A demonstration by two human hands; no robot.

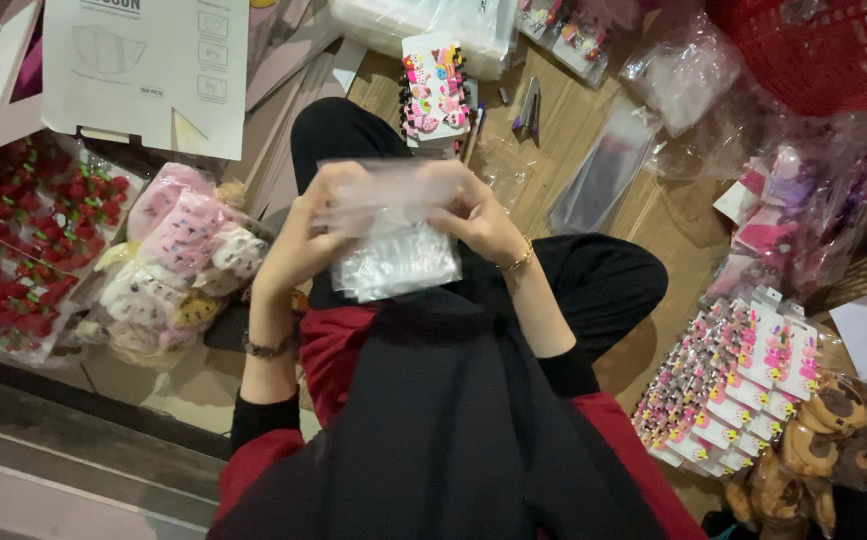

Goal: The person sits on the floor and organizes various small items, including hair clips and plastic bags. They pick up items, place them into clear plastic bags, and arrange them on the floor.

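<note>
Clearly both hands, left hand [299,235] and right hand [484,222], grip one clear plastic bag [394,240], its contents too blurred to count.

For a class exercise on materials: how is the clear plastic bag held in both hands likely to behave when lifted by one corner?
The clear plastic bag would probably droop: it already looks crumpled and sagging between the left hand and right hand. It seems thin and see-through, so likely very light. Its glossy film may slip through the fingers.
</note>
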